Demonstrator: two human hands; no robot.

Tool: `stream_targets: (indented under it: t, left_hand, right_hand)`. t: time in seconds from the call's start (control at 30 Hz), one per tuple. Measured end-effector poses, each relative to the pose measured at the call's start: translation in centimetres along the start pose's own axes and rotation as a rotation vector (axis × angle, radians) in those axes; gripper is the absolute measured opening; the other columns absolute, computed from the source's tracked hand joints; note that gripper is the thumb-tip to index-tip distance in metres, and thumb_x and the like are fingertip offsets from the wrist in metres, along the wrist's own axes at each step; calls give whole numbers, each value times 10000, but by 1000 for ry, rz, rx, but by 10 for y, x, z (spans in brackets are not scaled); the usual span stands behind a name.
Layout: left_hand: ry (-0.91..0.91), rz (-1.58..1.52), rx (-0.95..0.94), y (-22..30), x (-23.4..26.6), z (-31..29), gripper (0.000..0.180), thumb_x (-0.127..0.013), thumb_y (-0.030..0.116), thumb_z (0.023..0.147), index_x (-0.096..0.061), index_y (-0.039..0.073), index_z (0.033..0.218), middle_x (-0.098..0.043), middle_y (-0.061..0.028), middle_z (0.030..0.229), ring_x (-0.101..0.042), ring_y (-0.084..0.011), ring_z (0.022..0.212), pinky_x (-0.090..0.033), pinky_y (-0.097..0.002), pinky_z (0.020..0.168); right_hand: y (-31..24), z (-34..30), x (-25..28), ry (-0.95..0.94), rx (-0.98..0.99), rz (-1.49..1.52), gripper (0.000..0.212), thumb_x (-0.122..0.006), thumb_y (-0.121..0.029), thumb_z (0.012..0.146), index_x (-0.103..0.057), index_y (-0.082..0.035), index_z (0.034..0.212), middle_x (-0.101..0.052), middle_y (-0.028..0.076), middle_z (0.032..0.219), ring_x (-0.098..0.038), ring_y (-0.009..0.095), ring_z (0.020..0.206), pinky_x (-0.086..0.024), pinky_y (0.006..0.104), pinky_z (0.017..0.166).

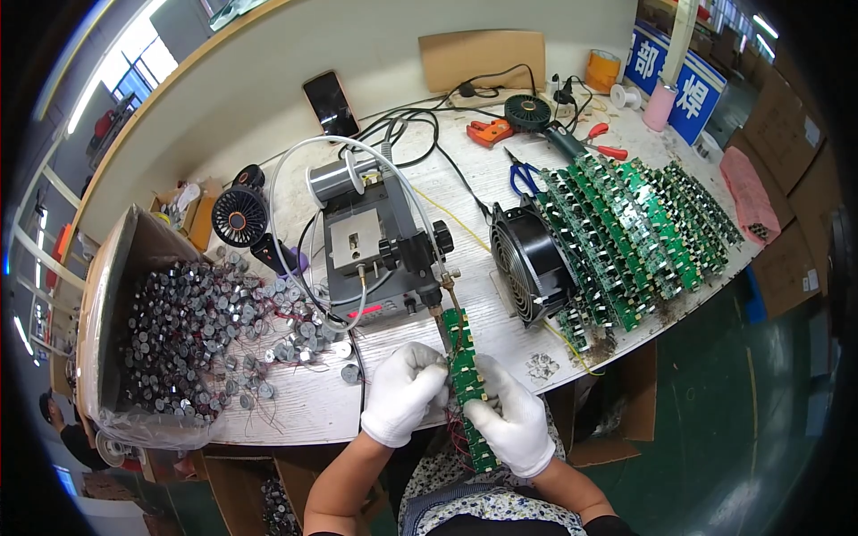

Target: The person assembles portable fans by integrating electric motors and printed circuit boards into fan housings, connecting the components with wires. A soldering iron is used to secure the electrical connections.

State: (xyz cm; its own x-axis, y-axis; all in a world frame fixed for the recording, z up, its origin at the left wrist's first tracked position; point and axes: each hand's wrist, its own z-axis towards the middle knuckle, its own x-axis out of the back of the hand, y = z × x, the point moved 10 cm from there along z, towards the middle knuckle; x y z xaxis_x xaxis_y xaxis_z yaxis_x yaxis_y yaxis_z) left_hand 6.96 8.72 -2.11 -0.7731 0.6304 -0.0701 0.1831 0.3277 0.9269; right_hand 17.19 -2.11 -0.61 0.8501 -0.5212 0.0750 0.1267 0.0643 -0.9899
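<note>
Both my hands wear white gloves. My right hand (514, 420) grips a long green circuit board strip (464, 362) by its right edge, fingers and thumb closed on it. The strip points away from me, its far end beneath the tip of a bench soldering machine (375, 241). At the strip's left edge, my left hand (404, 393) is closed in a pinch; what lies between its fingertips is too small to make out. Thin red wires (459, 438) hang near the lower part of the strip. A solder wire spool (336, 183) sits on top of the machine.
At left, a plastic-lined carton (107, 330) spills small round motors (206, 330) onto the table. A black fan (529, 259) stands right of the machine, beside rows of green circuit boards (626, 237). Blue-handled pliers (522, 174), a phone (330, 104) and loose cables lie farther back.
</note>
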Motion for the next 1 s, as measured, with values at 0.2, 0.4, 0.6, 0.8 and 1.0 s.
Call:
stream_targets:
  t: [0.2,0.4,0.6,0.8,1.0]
  left_hand:
    - [19,-25,-8,-1,0,2,117,-553,74,848,-534,-37,879,-583,-56,696,-529,-89,550,-434,-233,515]
    - [20,-97,-32,-3,1,6,107,-556,62,850,-520,-30,894,-571,-50,673,-526,-92,539,-433,-234,512]
    - [-5,-110,-45,-2,-2,5,97,-556,58,858,-520,-25,893,-573,-53,680,-526,-94,537,-432,-236,509]
    - [24,-46,17,-4,-2,2,103,-561,73,858,-525,-18,891,-581,-54,690,-534,-94,550,-437,-235,527]
    - [6,-38,7,-7,-2,2,109,-560,84,858,-529,-16,888,-584,-54,688,-541,-95,556,-445,-235,536]
  right_hand:
    - [-6,2,4,24,61,-28,509,-657,2,775,-514,15,1264,-666,141,962,-658,151,745,-538,275,658]
    - [-6,5,2,-2,28,-54,503,-649,-4,777,-514,15,1261,-663,139,974,-661,157,754,-537,276,667]
    - [-5,3,3,10,32,-12,505,-642,4,781,-511,8,1269,-658,134,963,-652,153,758,-532,275,671]
    - [-3,-1,2,11,21,-35,521,-646,22,779,-506,4,1281,-655,133,970,-648,147,758,-530,270,672]
    - [1,-3,2,15,14,-27,513,-646,19,779,-511,10,1273,-658,133,962,-649,142,756,-532,268,665]
